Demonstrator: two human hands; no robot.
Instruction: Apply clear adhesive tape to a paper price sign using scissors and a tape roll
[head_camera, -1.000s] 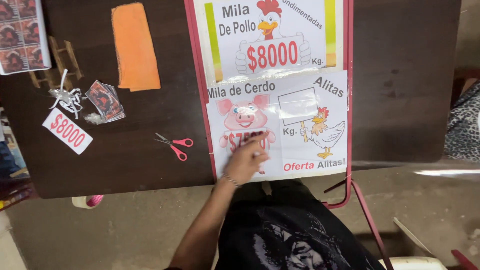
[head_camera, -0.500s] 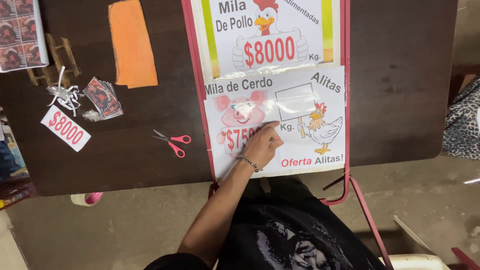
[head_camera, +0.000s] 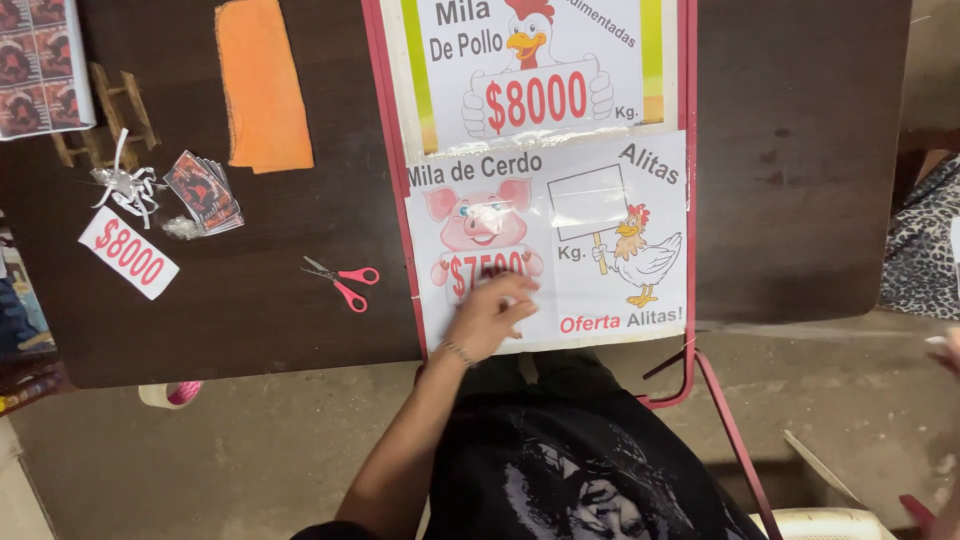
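Dark wooden table (head_camera: 800, 200) over bare concrete floor (head_camera: 250, 460). Left hand (head_camera: 490, 315) flat, fingers together, pressing the white poster (head_camera: 600, 290) in the red frame (head_camera: 385, 150) at the table's near edge. Right hand (head_camera: 945, 350) barely in view, grip can't tell. Scissors (head_camera: 345, 280), orange cloth (head_camera: 262, 85) to the left.

Scissors (head_camera: 342, 281) lie on the table (head_camera: 800, 200), left of the poster (head_camera: 600, 250); cloth (head_camera: 262, 85) behind them.

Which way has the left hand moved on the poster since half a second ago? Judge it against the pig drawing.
Yes. The left hand slid left: from lower right of the pig drawing to directly below it.
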